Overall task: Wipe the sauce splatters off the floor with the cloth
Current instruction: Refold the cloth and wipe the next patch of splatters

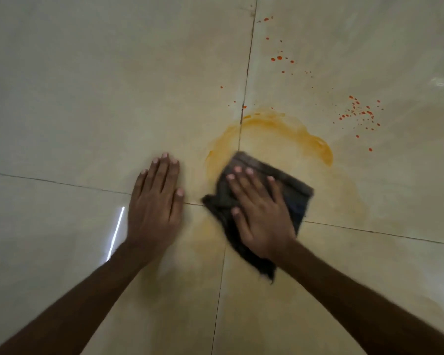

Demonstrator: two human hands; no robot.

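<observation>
Mid-wipe: right hand [260,213], fingers flat, is pressing the cloth [290,193] into the orange smear [287,126]. Left hand [155,201] is bracing flat. Red splatters [359,112] beyond the fingertips probably need wiping next.

There were two hands, a left hand [155,198] and a right hand [259,213]. There was one cloth [295,193] and one big orange smear [292,135]. The red spots [280,58] were too many to count. Four tiles [113,73] showed.

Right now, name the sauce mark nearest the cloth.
The orange smear, arcing just past the cloth and its far edge; the red drops lie farther off, up and right.
</observation>
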